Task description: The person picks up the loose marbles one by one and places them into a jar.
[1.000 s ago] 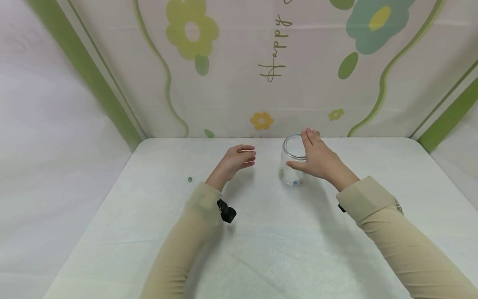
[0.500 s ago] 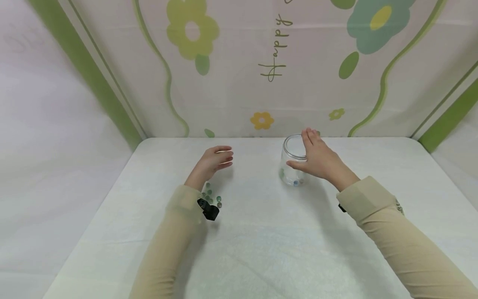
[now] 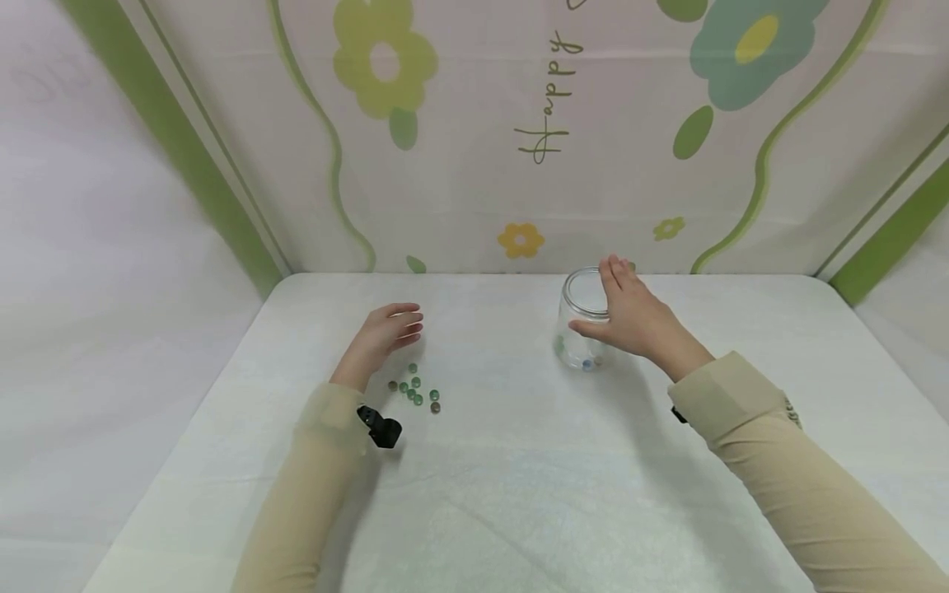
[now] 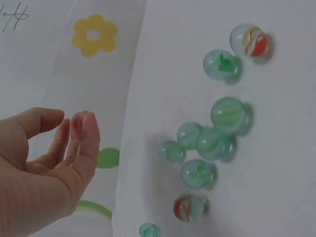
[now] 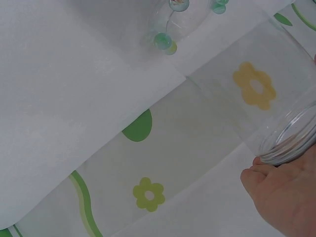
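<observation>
My left hand (image 3: 381, 333) hovers just behind a loose cluster of glass marbles (image 3: 411, 394) on the white table. Its fingers are loosely bent, and no marble shows between thumb and fingertips in the left wrist view. Most of those marbles have green swirls (image 4: 229, 116); two carry red-orange ones, such as the marble (image 4: 247, 40) at the top. My right hand (image 3: 630, 313) grips the rim of a clear glass jar (image 3: 574, 350), thumb in front and fingers at the far side. The jar stands upright, with several marbles (image 5: 162, 41) at its bottom.
The white-covered table (image 3: 519, 494) ends at the back against a printed cloth (image 3: 460, 189) with flowers and lettering. A black wrist camera (image 3: 381, 428) sits on the left sleeve, close to the marbles.
My left hand has moved left, away from the jar, uncovering the marbles that the arm hid. The right hand and the jar have stayed in place.
</observation>
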A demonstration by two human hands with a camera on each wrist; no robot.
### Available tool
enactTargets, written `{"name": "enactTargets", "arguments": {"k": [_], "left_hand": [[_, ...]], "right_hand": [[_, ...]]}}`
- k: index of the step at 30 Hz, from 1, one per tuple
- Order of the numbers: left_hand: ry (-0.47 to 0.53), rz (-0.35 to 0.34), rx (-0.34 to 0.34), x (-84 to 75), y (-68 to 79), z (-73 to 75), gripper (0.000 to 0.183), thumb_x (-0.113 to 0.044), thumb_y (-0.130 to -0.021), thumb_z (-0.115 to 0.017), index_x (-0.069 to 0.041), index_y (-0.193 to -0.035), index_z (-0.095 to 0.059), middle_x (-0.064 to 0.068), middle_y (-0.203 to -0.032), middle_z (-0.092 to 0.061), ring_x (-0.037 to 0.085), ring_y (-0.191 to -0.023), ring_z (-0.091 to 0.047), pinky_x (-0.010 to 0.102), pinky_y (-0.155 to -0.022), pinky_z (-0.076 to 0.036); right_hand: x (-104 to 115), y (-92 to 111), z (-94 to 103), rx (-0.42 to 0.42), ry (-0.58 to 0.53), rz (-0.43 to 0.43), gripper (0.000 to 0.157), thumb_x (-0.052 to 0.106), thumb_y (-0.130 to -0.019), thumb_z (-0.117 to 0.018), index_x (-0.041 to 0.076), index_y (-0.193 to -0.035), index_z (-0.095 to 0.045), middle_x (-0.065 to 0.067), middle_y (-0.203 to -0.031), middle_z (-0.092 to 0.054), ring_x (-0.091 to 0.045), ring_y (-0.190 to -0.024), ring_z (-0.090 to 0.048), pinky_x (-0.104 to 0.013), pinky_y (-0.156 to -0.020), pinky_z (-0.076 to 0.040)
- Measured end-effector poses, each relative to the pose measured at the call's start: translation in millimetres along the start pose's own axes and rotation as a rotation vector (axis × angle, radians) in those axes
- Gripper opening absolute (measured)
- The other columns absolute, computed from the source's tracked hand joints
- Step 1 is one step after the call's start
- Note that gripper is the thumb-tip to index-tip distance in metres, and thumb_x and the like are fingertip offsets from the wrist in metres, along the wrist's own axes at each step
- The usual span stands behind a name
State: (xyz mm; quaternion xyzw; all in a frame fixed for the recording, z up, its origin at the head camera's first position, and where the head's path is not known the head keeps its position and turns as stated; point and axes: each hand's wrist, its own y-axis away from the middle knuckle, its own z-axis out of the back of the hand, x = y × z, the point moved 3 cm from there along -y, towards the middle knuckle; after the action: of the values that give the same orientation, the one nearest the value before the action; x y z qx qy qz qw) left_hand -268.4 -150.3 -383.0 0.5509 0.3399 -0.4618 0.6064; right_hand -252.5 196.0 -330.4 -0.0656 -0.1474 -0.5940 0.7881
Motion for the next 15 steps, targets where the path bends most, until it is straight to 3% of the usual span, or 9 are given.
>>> {"name": "enactTargets", "arguments": {"k": [6,15], "left_hand": [[-0.06,0.017,-0.03,6.3,2.6,21.2,0.046,-0.014,-0.102,-0.041,0.0,-0.146,-0.034,0.019,-0.148,-0.038,0.028,-0.131,-0.045,0.028,-0.106,-0.047],[-0.135,0.018,-0.035,17.8,9.0,45.8,0.048,-0.015,-0.103,-0.039,0.004,-0.146,-0.03,0.023,-0.15,-0.034,0.033,-0.135,-0.041,0.037,-0.113,-0.04]], "right_hand": [[0,-1,0.0,-0.005,0.001,0.0,0.103,0.05,-0.087,-0.06,-0.009,-0.15,-0.004,-0.027,-0.159,0.0,-0.042,-0.147,0.0,-0.06,-0.119,-0.015],[-1,-1,-0.5,-0.003,-0.002,-0.001,0.103,0.051,-0.087,-0.06,-0.008,-0.15,-0.004,-0.026,-0.159,0.001,-0.041,-0.147,0.0,-0.061,-0.118,-0.016]]}}
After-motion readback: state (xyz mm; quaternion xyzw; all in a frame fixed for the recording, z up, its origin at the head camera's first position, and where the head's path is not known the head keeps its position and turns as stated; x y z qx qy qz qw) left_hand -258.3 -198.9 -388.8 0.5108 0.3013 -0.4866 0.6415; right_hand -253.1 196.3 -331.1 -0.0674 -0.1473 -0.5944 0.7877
